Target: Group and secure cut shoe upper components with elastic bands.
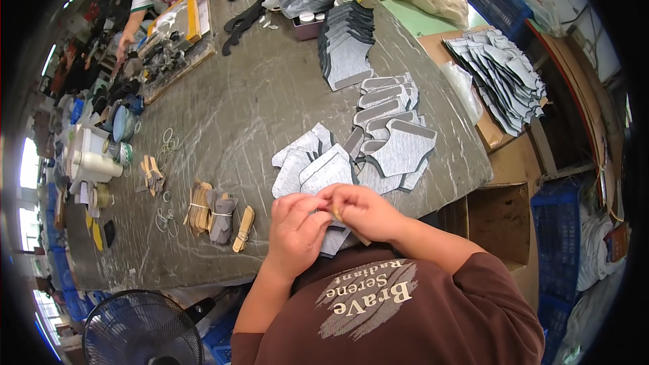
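Observation:
My left hand (295, 230) and my right hand (365, 213) meet close to my body at the table's near edge, fingertips together. The right fingers pinch a small tan strip (337, 211). Whatever the closed left fingers grip is hidden. Under both hands lies a grey cut fabric piece (333, 240), partly covered. Just beyond them is a loose group of light grey fabric pieces (328, 169). To its right, a fanned pile of grey pieces with darker grey bands (402, 147) stretches away from me. Left of my left hand lies a tied bundle of tan strips (244, 228).
More tied bundles (220, 216) and rubber bands (167, 222) lie to the left. A tall fabric stack (348, 44) stands farther back. Another pile (500, 81) sits on cardboard at right. A fan (142, 331) stands lower left. Across the table, a person handles a yellow frame (194, 20).

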The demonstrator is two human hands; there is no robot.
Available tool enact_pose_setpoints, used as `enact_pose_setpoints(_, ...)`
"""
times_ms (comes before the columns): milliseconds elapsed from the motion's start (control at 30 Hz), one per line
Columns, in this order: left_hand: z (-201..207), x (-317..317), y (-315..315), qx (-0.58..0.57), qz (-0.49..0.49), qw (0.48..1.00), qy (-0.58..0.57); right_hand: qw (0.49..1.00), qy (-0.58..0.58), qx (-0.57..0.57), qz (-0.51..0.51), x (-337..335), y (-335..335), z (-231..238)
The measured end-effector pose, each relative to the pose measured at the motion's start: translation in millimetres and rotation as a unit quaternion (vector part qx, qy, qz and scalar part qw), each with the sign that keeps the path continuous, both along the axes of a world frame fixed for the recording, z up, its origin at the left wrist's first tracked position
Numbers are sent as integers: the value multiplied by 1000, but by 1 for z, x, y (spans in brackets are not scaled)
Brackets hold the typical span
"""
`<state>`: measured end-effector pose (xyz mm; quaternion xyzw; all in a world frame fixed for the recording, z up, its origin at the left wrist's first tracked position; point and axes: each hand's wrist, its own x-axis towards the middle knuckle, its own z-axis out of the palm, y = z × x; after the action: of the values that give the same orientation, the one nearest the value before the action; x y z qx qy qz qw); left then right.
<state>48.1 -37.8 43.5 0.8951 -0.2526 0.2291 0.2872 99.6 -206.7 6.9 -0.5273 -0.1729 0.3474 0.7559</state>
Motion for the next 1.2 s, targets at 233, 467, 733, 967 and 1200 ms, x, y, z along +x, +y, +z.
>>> enact_pose_setpoints(233, -26, -29, 4, -182, -52, 944, 269, 973, 13, 166, -161, 50, -51, -22)
enact_pose_setpoints(467, -17, -32, 50, -171, -118, 904, 373, 733, -595, -329, 31, -7, -19, -22)
enact_pose_setpoints(733, 2, -14, 36, -363, 136, 829, 404, 686, -662, -300, -28, -25, -20, -33)
enact_pose_setpoints(967, -10, 5, 33, -252, 136, 842, 458, 707, -633, -307, -70, -29, -19, -38)
enact_pose_setpoints(1200, -8, 13, 29, -205, 150, 859, 445, 717, -622, -309, -55, -27, -21, -34)
